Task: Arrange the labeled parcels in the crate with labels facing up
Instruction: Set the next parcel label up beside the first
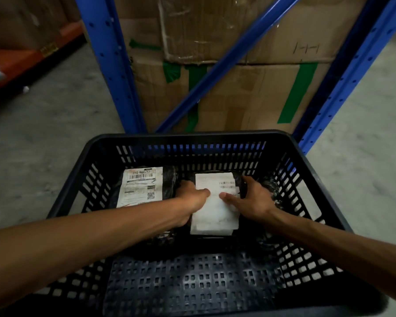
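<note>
With both hands, left (192,196) and right (249,199), holding the parcel (215,202) label-up in the crate (185,139), it may slide over its neighbour (142,187), hiding that label.

2 black parcels (167,179) lie label-up side by side in the black slotted crate (192,139)

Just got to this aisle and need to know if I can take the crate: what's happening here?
A person is arranging parcels in the black crate. Both hands, left hand and right hand, are on a dark parcel with a white label facing up, near the middle at the far end. Another labeled parcel lies to its left, label up. The near half of the crate floor is bare. The crate sits before blue racking holding cardboard boxes.
</note>
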Demonstrator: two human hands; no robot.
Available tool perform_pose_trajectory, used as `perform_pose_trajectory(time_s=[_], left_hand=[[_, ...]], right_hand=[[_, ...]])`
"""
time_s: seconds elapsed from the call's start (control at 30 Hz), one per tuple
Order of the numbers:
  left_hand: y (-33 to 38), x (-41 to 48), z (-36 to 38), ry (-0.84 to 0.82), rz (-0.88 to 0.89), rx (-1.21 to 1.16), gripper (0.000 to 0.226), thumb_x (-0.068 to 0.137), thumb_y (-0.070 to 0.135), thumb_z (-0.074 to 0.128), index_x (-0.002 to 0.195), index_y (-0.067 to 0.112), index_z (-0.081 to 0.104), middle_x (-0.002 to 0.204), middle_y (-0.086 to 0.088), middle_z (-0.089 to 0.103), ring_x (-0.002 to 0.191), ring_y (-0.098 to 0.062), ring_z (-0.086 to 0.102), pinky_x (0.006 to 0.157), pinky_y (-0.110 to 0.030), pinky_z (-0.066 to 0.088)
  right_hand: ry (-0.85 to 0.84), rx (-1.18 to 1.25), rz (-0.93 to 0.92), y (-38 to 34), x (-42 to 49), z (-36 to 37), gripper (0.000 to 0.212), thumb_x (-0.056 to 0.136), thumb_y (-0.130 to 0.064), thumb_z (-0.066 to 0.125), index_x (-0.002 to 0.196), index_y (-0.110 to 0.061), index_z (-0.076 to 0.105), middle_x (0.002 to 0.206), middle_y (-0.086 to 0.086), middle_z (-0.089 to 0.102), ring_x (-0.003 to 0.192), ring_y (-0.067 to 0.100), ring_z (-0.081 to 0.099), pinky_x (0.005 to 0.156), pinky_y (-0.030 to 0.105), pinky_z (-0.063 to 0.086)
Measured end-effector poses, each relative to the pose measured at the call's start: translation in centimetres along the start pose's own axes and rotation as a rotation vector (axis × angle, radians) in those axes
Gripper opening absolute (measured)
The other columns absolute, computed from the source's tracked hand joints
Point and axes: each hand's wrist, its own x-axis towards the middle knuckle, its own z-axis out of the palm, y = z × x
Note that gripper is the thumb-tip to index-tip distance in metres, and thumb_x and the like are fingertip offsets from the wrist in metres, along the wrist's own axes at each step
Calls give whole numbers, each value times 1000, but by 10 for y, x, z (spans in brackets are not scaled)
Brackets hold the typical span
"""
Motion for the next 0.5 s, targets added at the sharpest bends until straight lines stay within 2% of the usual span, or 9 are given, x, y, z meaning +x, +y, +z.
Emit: perform_pose_trajectory(time_s=[0.1,0.17,0.23,0.33,0.43,0.5], left_hand=[[-2,20,9,-27,24,281,85,90,21,58,158,18,8,162,-14,19,145,-33,33,114,-40,39],[-10,24,23,-8,1,481,91,92,24,56,159,21,-6,165,-14,1,151,-34,17,118,-37,32],[-15,27,35,33,-18,564,94,94,31,54,157,18,-15,165,-14,-3,152,-34,9,117,-39,28],[-10,23,35,21,-38,593,94,95,36,51,157,15,-16,165,-16,-5,153,-35,3,119,-41,24],[-7,5,30,38,1,539,90,95,30,53,158,15,-10,164,-15,1,151,-34,9,118,-39,27],[-12,-18,35,84,131,482,88,92,25,55,158,17,-3,164,-8,-1,151,-32,5,119,-40,26]], right_hand=[[-62,-73,18,-1,17,17,73,84,-36,77,144,-14,43,137,9,65,120,27,64,98,34,55],[-132,-193,27,-1,27,25,82,87,-39,70,153,-13,29,141,12,61,125,31,61,100,39,55],[-170,-304,29,0,32,27,93,90,-45,64,160,-13,12,145,14,57,127,33,59,99,38,53],[-225,-376,16,1,35,22,97,91,-51,61,161,-14,5,150,15,52,132,33,55,103,37,50],[-372,-502,-10,-9,36,3,88,95,-46,58,161,-11,12,156,15,43,139,33,47,111,37,44],[-406,-744,-178,-25,31,-22,67,96,-40,55,154,-11,36,153,15,48,137,32,49,111,38,44]])
